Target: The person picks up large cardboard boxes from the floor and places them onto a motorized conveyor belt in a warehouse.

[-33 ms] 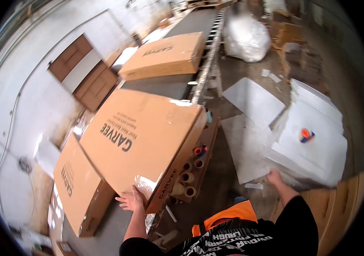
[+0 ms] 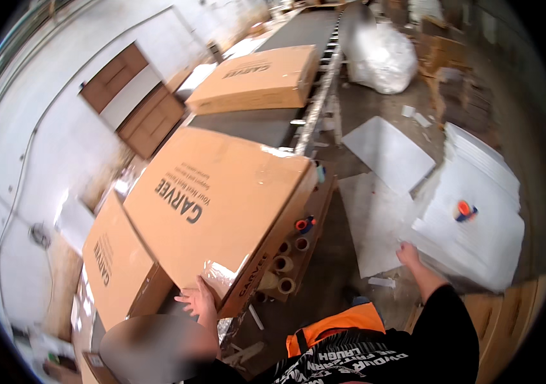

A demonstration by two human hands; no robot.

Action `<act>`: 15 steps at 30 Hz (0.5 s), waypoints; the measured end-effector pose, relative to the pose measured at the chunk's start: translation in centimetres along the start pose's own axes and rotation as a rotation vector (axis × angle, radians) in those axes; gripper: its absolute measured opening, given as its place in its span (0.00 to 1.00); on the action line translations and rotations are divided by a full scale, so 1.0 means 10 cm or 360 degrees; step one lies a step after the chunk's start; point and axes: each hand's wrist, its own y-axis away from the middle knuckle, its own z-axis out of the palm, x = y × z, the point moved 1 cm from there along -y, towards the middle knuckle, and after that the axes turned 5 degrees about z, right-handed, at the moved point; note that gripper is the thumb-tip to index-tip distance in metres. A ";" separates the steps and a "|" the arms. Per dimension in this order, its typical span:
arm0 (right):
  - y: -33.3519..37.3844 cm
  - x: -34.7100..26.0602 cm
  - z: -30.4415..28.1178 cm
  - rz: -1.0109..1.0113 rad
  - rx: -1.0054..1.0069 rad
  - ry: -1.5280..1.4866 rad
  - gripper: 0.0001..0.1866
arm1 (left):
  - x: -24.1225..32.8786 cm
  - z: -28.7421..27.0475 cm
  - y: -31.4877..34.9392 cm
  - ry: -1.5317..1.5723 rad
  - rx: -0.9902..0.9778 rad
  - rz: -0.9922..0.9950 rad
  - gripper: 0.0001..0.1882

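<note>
A large brown cardboard box (image 2: 234, 185) with dark print and shiny clear tape lies tilted across the conveyor in front of me. My left hand (image 2: 200, 298), its fingers spread, rests against the near corner of this box, beside the taped edge. Left of it, a second cardboard box (image 2: 116, 262) leans close against the first. Off to the right, my right hand (image 2: 407, 253) hangs by the near edge of a stack of white foam sheets (image 2: 478, 249). Its fingers are curled in, and whatever they may hold is hidden.
Another box (image 2: 253, 80) sits farther up the conveyor belt (image 2: 247, 125). Tape rolls (image 2: 284, 264) and a tape dispenser (image 2: 305, 224) fill a shelf below the large box. A second dispenser (image 2: 465, 211) lies on the foam. White sheets (image 2: 388, 153) and a plastic-wrapped bundle (image 2: 385, 61) are on the floor.
The view has shifted slightly, and my right hand is a little higher in it. A blurred round shape now covers the lower left, over part of my left forearm. My left hand stays on the box.
</note>
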 end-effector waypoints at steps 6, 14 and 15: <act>-2.07 -2.38 0.24 -0.0729 0.0338 -0.0187 0.36 | -0.34 0.29 -0.35 -0.0080 0.0066 -0.0279 0.44; -1.77 -3.72 0.31 -0.0392 -0.0082 0.0590 0.40 | -0.49 0.49 -0.26 -0.0041 0.0176 -0.0218 0.39; -1.72 -3.74 0.33 -0.0367 -0.0089 0.0648 0.41 | -0.39 0.35 -0.18 0.0015 0.0127 -0.0222 0.39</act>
